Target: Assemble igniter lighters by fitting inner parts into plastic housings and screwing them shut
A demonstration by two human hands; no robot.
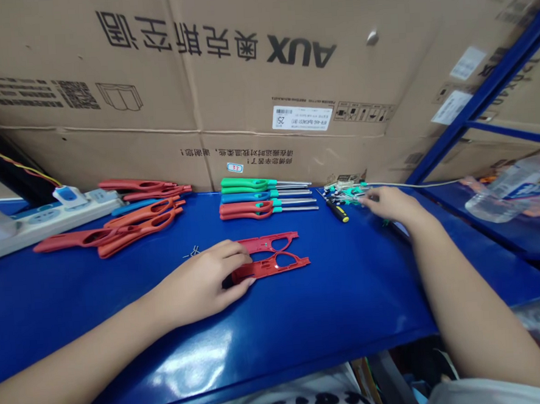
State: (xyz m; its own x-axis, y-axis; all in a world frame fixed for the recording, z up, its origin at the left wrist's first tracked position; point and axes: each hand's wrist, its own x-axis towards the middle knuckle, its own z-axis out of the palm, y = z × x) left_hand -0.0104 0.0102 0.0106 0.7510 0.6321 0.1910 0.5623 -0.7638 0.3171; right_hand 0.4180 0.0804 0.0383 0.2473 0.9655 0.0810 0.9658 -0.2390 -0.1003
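My left hand (222,275) is closed round the left end of the lower red lighter handle half (289,263), thumb on the near edge and fingers over the far side. A second red handle half (272,243) lies just beyond it, hollow side up, partly under my fingers. On the right, my right hand (391,204) reaches to a pile of small teal, white and dark parts (342,190). Its fingertips are pinched together at the pile's edge; whatever is between them is too small to tell. Beside the pile lies a black and yellow screwdriver (337,211).
Several stick lighters (246,197) in green, blue and red lie stacked at the back. Loose handle shells (138,225) are at left, near a white power strip (46,218). Small screws (193,252) lie by my left hand. A cardboard wall (227,101) stands behind; a plastic bottle (502,191) is at right.
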